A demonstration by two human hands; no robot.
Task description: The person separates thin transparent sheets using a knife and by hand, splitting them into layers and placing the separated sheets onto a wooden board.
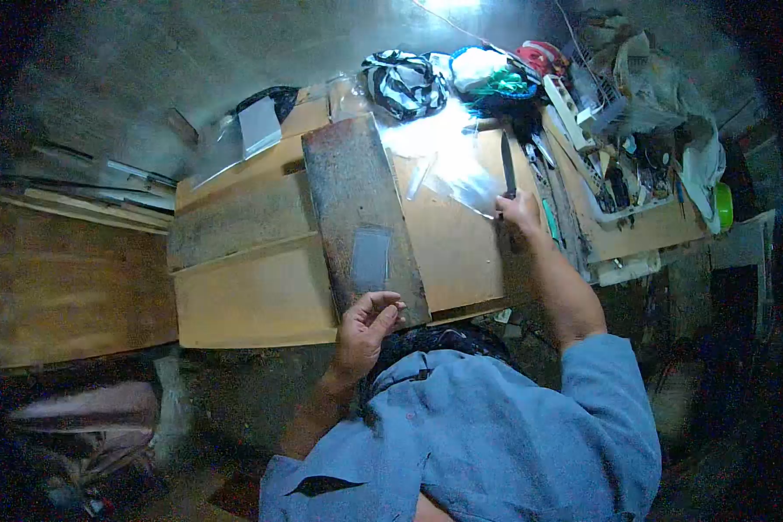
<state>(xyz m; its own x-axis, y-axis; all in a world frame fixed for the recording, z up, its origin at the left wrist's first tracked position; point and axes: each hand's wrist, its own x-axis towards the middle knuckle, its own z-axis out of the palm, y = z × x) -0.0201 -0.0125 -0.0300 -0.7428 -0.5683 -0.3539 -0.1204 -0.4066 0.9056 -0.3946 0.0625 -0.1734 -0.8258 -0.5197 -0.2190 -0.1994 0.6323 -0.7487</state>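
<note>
My right hand [520, 214] grips a knife [507, 163] with a long dark blade, which points away from me over the right side of the table. My left hand [367, 335] hovers at the near end of a long worn board [348, 178], its fingers curled and thumb against them; whatever they may pinch is too small to make out. On the board, just beyond that hand, lies a small grey rectangular sheet [371, 258]. Clear plastic pieces [461, 181] lie between the board and the knife, partly lost in glare.
A wooden table [244, 300] spreads beneath the board. At the back sit a black-and-white patterned bag [404, 84] and a blue-rimmed basket [494, 74]. To the right are a power strip [567, 111], a tray of tools [622, 204] and a green bowl [723, 206].
</note>
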